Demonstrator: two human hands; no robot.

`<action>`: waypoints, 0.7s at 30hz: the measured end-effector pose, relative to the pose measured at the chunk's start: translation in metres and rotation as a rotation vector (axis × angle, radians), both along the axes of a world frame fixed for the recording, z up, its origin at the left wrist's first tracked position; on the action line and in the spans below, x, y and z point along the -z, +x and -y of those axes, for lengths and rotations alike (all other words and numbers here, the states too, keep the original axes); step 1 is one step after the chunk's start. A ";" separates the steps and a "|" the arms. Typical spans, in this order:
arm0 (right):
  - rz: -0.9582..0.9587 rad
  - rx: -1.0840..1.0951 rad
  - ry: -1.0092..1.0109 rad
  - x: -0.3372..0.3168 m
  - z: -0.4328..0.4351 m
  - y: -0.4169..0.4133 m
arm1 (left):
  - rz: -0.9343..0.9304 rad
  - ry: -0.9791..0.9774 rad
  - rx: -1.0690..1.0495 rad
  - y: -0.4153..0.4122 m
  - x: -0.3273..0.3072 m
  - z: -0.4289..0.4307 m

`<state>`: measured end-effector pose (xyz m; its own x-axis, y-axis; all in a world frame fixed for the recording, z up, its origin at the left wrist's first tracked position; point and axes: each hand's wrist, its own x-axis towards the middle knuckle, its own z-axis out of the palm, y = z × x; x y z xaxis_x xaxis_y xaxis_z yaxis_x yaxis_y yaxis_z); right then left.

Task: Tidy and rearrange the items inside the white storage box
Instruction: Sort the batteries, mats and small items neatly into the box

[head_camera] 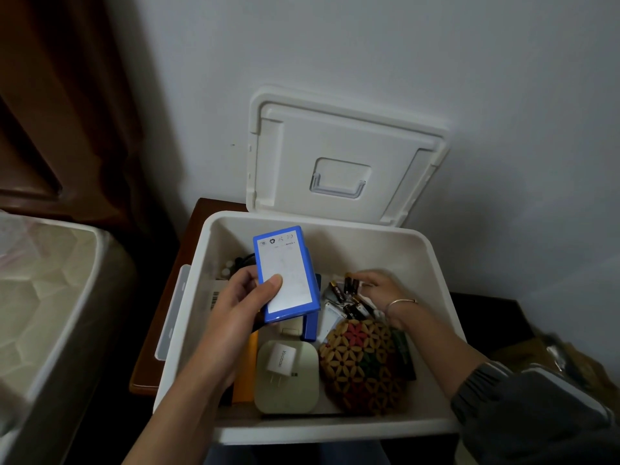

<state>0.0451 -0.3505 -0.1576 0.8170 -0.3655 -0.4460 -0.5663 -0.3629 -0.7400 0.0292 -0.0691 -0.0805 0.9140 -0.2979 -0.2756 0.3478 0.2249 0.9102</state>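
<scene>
- We find the white storage box (pixel 432 263) open on a wooden side table (pixel 157 330), and its front appears to reach past the table's front edge. Forearm weight on the front rim could tip or slide it.
- The lid (pixel 345 156) stands propped against the wall behind the box. We judge that a jolt to the rear of the box could drop it onto both hands.
- The woven pouch (pixel 362 364) sits at the front right of the box, touching the right forearm. Drawing that arm back could drag it over smaller items and hide them.
- The left hand (pixel 241 303) grasps the blue-edged box (pixel 288 273) with the thumb on its white face and the fingers behind, raised above the contents at left-centre. It is held by 1 hand near its lower end, so it could pivot and fall on what lies beneath.
- The charger plug (pixel 280 360) lies loose on the green case (pixel 285 387) at front centre. Any shift of the case would send the plug sliding off.
- The right hand (pixel 379 290) pinches what look like 2 batteries (pixel 349 286) at its fingertips at right-centre, though blur softens the detail. More batteries lie loose just beside them. A slack pinch would scatter them under the pouch, and the metal bangle (pixel 399 302) passes near the loose ones.
</scene>
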 end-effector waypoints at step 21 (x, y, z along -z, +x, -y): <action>-0.353 -0.301 -0.652 0.015 0.006 -0.007 | 0.011 0.002 -0.006 -0.001 -0.001 0.002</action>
<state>0.0380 -0.3569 -0.1725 0.7722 -0.4281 -0.4695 -0.5367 -0.8350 -0.1214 0.0282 -0.0706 -0.0792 0.9188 -0.2917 -0.2660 0.3361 0.2249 0.9146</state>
